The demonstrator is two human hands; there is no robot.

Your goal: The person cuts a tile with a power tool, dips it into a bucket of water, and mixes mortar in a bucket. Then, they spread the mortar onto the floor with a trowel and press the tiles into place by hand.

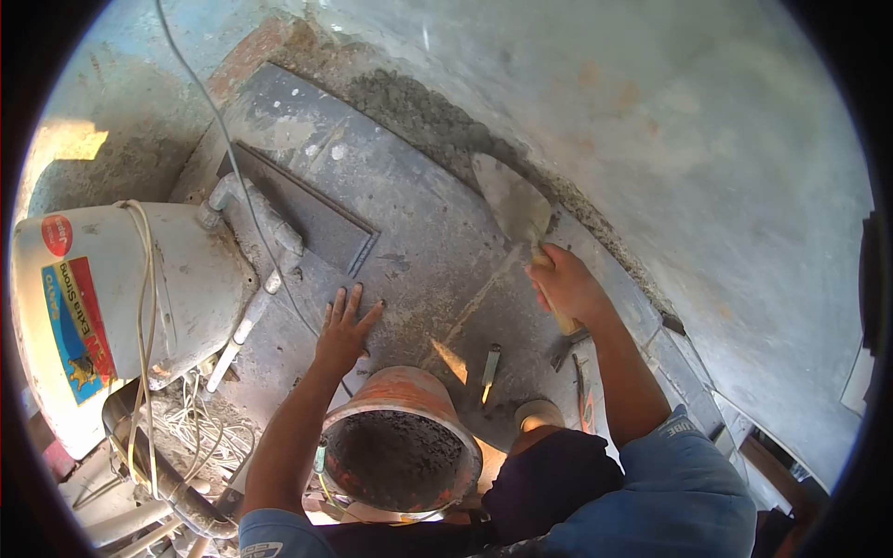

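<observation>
My right hand (571,285) is wrapped round the wooden handle of a pointed trowel (512,200). The trowel's grey, smeared blade points up and left, over the edge of a strip of wet grey mortar (409,112) lying along the foot of the wall. My left hand (342,329) rests with fingers spread on the grey slab surface (400,260), holding nothing. Close below it stands an orange bucket (400,386) with dark mortar inside. A small tool with a yellow tip (489,374) lies on the slab between the bucket and my right forearm.
A white plastic container (191,279) with a coloured label lies at the left, beside a grey elbow pipe (260,219). Dark flat tiles (302,209) lie behind the pipe. A thin cable (223,121) crosses the slab. The pale wall (698,186) bounds the right side.
</observation>
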